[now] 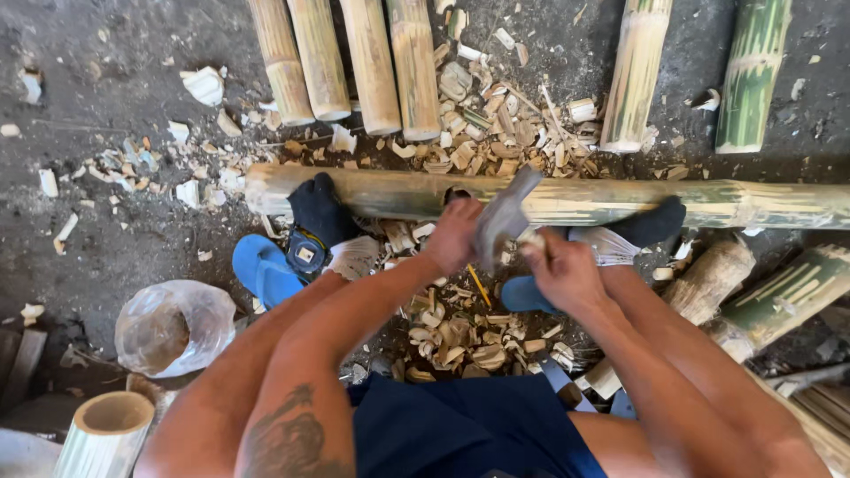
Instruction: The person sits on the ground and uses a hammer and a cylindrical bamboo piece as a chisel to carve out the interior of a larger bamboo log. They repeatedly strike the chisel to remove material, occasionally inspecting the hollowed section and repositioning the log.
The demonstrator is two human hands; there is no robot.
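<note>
Hands grip a blade against the bamboo pole.

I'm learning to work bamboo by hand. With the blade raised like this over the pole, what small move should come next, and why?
Probably bring the blade down at the dark notch in the long bamboo pole. The right hand grips its handle, the left hand rests right beside the notch, and both feet brace the pole, so moving the left hand's fingers clear first seems wise.
</note>
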